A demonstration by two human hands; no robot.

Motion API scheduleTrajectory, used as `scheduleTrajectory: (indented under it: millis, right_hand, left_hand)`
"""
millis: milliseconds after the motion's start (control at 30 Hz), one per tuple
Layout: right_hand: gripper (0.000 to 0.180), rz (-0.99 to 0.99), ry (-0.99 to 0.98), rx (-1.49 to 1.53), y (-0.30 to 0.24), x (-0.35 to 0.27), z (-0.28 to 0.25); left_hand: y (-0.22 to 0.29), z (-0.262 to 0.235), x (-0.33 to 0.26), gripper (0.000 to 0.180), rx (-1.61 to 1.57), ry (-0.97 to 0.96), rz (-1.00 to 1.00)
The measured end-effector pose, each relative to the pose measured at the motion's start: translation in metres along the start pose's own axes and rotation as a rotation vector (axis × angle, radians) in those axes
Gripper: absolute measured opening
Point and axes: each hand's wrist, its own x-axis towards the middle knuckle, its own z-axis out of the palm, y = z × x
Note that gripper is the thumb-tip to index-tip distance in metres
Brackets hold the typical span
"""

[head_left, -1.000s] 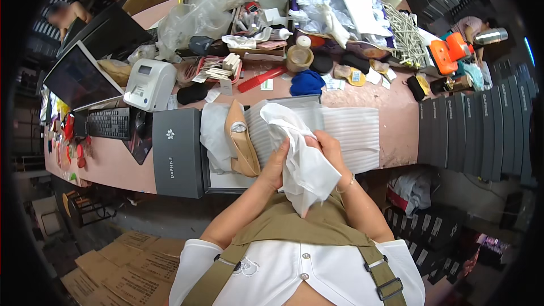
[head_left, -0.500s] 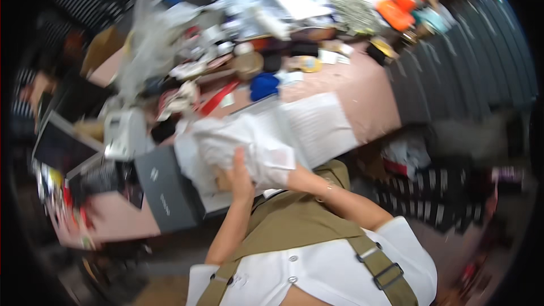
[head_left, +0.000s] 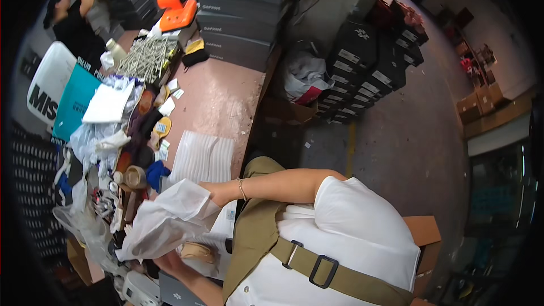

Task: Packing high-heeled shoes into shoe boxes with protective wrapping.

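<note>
A crumpled white sheet of tissue paper [head_left: 167, 215] spreads between my hands above a shoebox. My right hand [head_left: 218, 194] grips its upper right corner, the fingers partly behind the sheet. At the paper's lower edge my left hand [head_left: 170, 262] is closed on it, and most of its fingers are hidden underneath. Beside that hand, a beige shoe [head_left: 198, 253] shows in the box, partly covered by the paper. The grey box lid [head_left: 175, 292] lies at the lower edge of the picture.
A white foam sheet [head_left: 202, 156] lies on the pink tabletop [head_left: 221, 93] beyond the box. Clutter lines the left, with a blue cloth [head_left: 157, 175] and an orange tape dispenser [head_left: 177, 8]. Grey shoeboxes [head_left: 238, 11] stack at the back; black ones [head_left: 362, 73] stand on the floor.
My view has swung to the right, bringing the floor and stacked boxes into sight. The tissue paper is now more spread out between my hands, and the beige shoe shows below it.
</note>
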Motion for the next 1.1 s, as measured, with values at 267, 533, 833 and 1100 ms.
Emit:
scheduleTrajectory:
  millis: [267,533,833,1100]
  right_hand:
    - [0.037,0.3,0.382,-0.648,0.012,-0.027,-0.058]
    - [0.04,0.114,0.488,-0.799,-0.039,-0.021,-0.099]
    - [0.028,-0.153,-0.26,-1.203,-0.115,-0.013,-0.066]
    - [0.023,-0.242,0.362,-0.882,-0.071,0.039,-0.036]
  left_hand:
    - [0.028,0.065,0.022,0.021,1.048,0.477,0.683]
    - [-0.141,-0.062,0.035,0.03,2.084,-0.762,-0.439]
    - [-0.061,0.145,0.066,0.042,0.928,-0.165,-0.424]
    - [-0.079,0.087,0.049,0.053,0.128,0.223,-0.339]
